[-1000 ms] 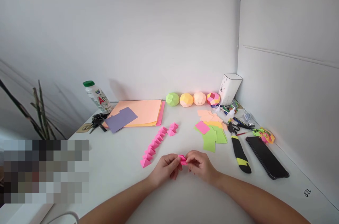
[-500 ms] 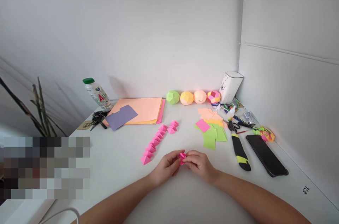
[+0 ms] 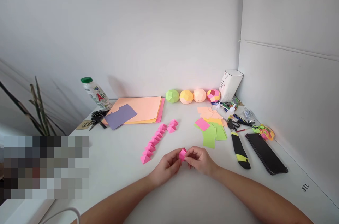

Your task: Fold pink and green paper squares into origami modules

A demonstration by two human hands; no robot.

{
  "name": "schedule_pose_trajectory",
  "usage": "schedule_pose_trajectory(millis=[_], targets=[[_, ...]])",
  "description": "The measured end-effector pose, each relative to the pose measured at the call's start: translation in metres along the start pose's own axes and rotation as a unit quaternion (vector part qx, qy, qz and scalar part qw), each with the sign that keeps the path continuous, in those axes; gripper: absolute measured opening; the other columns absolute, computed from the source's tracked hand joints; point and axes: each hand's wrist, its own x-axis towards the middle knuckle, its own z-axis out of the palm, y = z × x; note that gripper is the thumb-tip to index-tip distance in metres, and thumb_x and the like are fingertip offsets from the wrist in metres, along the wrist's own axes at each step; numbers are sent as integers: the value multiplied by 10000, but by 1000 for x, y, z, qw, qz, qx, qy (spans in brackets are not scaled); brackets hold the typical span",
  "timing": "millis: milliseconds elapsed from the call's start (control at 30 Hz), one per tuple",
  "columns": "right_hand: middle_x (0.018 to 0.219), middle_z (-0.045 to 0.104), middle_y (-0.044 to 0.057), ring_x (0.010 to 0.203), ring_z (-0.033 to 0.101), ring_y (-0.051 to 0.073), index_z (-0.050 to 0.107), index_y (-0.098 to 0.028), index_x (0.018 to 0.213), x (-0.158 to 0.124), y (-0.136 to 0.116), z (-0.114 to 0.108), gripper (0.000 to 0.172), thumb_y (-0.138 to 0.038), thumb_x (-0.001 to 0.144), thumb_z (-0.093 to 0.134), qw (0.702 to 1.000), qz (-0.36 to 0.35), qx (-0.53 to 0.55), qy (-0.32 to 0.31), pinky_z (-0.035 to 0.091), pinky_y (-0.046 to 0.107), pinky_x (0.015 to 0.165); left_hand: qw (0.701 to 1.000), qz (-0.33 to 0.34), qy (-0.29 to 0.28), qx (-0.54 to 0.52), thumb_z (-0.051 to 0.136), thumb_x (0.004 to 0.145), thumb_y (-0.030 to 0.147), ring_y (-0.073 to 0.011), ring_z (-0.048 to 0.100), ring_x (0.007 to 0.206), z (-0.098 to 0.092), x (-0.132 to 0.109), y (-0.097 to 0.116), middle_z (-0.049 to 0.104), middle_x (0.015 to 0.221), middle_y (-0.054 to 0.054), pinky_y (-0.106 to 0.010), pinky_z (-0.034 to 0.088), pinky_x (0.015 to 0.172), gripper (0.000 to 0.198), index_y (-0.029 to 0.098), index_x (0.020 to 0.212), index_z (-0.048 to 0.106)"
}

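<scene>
Between my two hands, just above the white table, is a small folded pink paper piece [image 3: 182, 154]. My left hand [image 3: 168, 166] pinches its left side between thumb and fingers. On the right edge of the same piece, my right hand [image 3: 200, 160] is closed with thumb and fingertips. Part of the paper is hidden behind the fingers. Beyond my left hand lies a slanting row of folded pink paper units [image 3: 155, 142], with a short second group [image 3: 172, 126] beside its far end. Loose green paper squares [image 3: 209, 137] and a pink square [image 3: 202, 124] lie past my right hand.
Colored sheets [image 3: 143, 105] and a purple piece [image 3: 121, 116] lie at the back left, near a bottle [image 3: 95, 94] and keys [image 3: 98, 118]. Paper balls [image 3: 186, 96] line the wall. On the right are a cutter [image 3: 239, 149], scissors [image 3: 234, 124], glue bottle [image 3: 231, 111] and phone [image 3: 266, 153].
The pink piece has been turned, and a flatter diamond-shaped face now shows. My right hand's fingers have shifted slightly up along its edge; the left hand has barely moved.
</scene>
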Motion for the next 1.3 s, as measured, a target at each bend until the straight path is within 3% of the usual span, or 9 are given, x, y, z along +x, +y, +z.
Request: schedule_pose_trajectory(millis=[200,300,433,633,867,1033,1300], targets=[[796,569,-7,611,539,101,490,-198,949,0,-5,0,239,-275,771,629,1000,1,16,-2,431,215,532,999,3,34,21,511,843,415,-107,417,551,-1,-1,-8,531,715,-1,-243,374,530,448,187,1228,493],[692,551,-11,587,507,107,561,-171,856,1,-3,0,127,-279,798,591,999,2,-41,-26,415,223,529,997,23,46,51,494,855,393,-123,435,592,-1,-2,-11,511,701,7,-264,405,583,420,198,1227,502],[632,545,-13,549,477,108,592,-164,815,1,-2,0,143,-303,817,556,997,13,-68,-38,385,224,499,994,33,53,89,509,843,369,-126,428,593,-2,-2,-15,473,666,23,-264,410,584,433,205,1244,495],[617,500,-25,534,414,97,598,-166,743,2,-3,6,44,-173,739,555,991,-25,-128,-24,334,213,481,989,53,46,129,494,844,294,-136,446,622,-1,-1,-16,494,674,18,-284,422,628,406,207,1240,504],[614,466,-28,532,387,98,556,-168,673,-1,-6,8,55,-120,679,531,992,-47,-119,-18,311,217,475,995,20,26,93,508,811,250,-128,415,614,2,-1,-7,470,671,24,-269,383,603,395,204,1202,537],[556,406,-50,501,379,90,473,-178,650,-1,-10,3,74,-158,703,519,999,12,-46,-17,296,208,455,999,0,33,14,505,800,259,-95,368,531,-3,-3,-8,385,636,55,-229,337,512,420,218,1218,513],[570,421,-45,514,372,89,487,-170,640,0,-8,6,73,-118,679,521,996,-14,-78,-29,289,209,459,999,2,16,35,503,842,415,-113,412,547,2,-1,-9,489,628,31,-248,361,536,416,197,1196,526]])
